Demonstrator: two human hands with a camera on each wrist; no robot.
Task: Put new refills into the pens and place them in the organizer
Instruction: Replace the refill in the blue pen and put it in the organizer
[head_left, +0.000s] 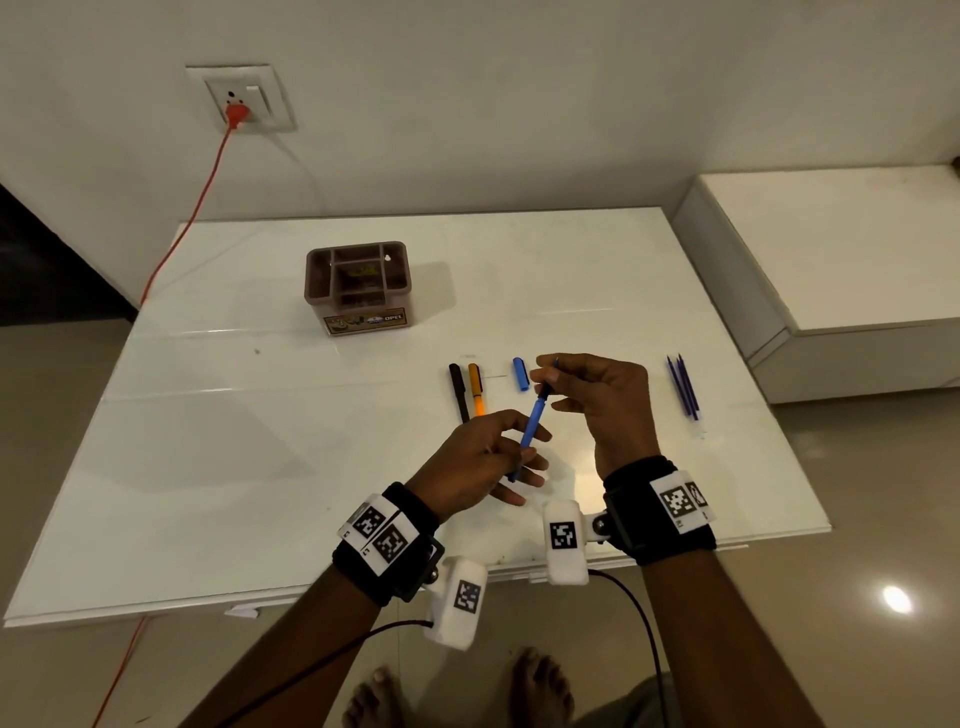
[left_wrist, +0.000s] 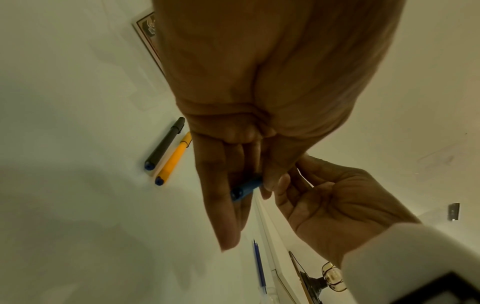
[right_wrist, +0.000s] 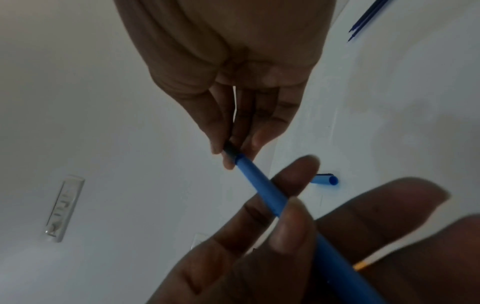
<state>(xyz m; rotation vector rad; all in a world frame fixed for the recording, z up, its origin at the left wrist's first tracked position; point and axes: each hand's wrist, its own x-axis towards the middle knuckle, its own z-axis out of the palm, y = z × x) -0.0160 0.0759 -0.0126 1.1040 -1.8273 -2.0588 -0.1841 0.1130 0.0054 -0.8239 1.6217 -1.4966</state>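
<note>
Above the white table (head_left: 260, 467) my left hand (head_left: 519, 452) grips the lower barrel of an uncapped blue pen (head_left: 534, 422). My right hand (head_left: 549, 385) pinches the pen's black tip section (right_wrist: 230, 151). In the left wrist view the pen's rear end (left_wrist: 244, 188) sticks out between my fingers. The blue cap (head_left: 521, 373) lies on the table just behind my hands. A capped black pen (head_left: 458, 389) and an orange pen (head_left: 476, 387) lie side by side to its left. A few blue refills (head_left: 685, 387) lie to the right. The brown organizer (head_left: 358, 286) stands further back on the left.
An orange cable (head_left: 176, 249) runs from a wall socket (head_left: 239, 101) down past the table's left back corner. A white ledge (head_left: 831, 260) adjoins the table on the right. My bare feet (head_left: 540, 686) stand below the near table edge.
</note>
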